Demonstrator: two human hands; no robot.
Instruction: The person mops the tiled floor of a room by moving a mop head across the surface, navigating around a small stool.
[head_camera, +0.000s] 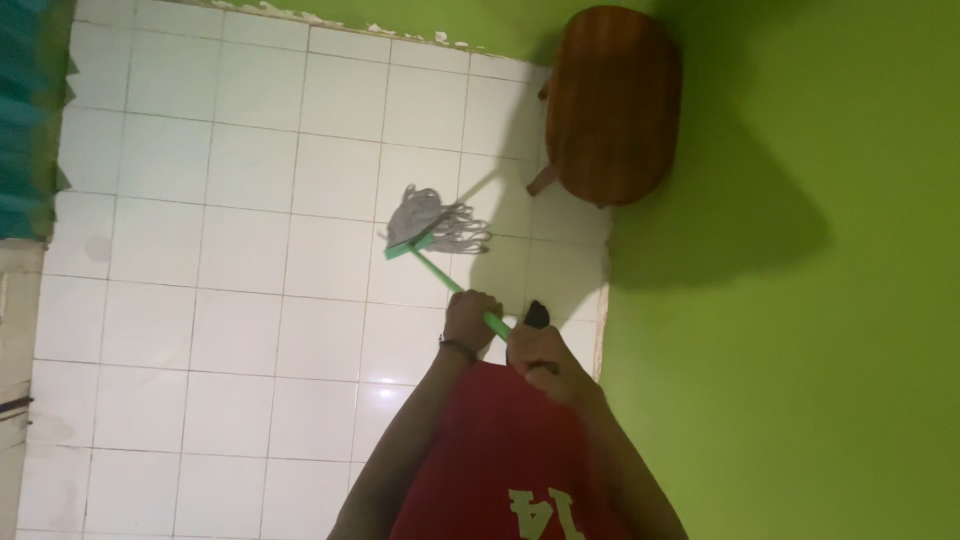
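On the white tiled floor (200, 300), seen from the head camera, one green-handled mop (437, 229) rests its grey strands near one wooden stool (610, 100); left hand (471, 318) and right hand (540, 352) both clench the handle; its upper end is hidden behind the red shirt (500, 450); forearms are cut off below.

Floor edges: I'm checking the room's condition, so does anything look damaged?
Yes. Along the tiled floor, the green wall's paint edge is ragged and chipped, showing pale patches. Mop and wooden stool look intact.
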